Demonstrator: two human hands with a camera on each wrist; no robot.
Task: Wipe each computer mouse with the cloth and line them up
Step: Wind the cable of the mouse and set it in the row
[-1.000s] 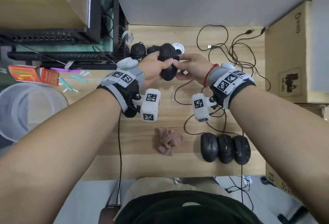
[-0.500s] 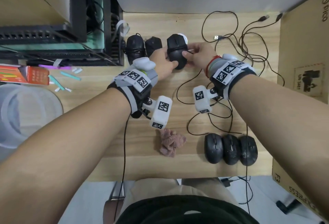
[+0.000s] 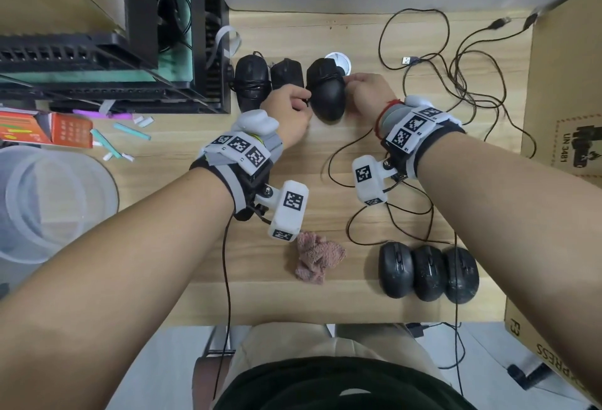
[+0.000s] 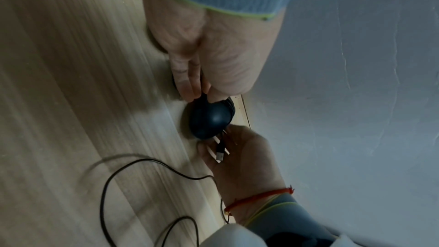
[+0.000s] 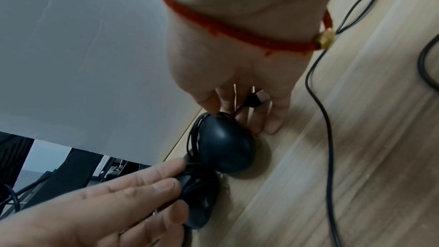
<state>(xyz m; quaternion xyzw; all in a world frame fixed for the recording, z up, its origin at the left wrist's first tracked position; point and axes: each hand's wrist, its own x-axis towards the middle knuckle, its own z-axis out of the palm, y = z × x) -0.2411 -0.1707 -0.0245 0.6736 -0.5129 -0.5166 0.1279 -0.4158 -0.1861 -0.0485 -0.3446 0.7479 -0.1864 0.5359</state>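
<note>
A wooden surface fills the middle of the head view, with a black computer case in the upper left and a cardboard box along the right edge. A clear plastic tub is seen at the left edge. Three black mice are lined up side by side, touching, in the lower right of the surface. A crumpled pink cloth lies just left of them, apart from both hands. Loose black cables are spread over the upper right.

At upper centre a black mouse wrapped in its cord rests on the surface between the two hands. Two more wrapped mice lie to its left. The left hand is laid against the mouse's left side, its fingers together and pinching at the cord. The right hand is set at the mouse's right side, its fingers curled round the cord's plug.
</note>
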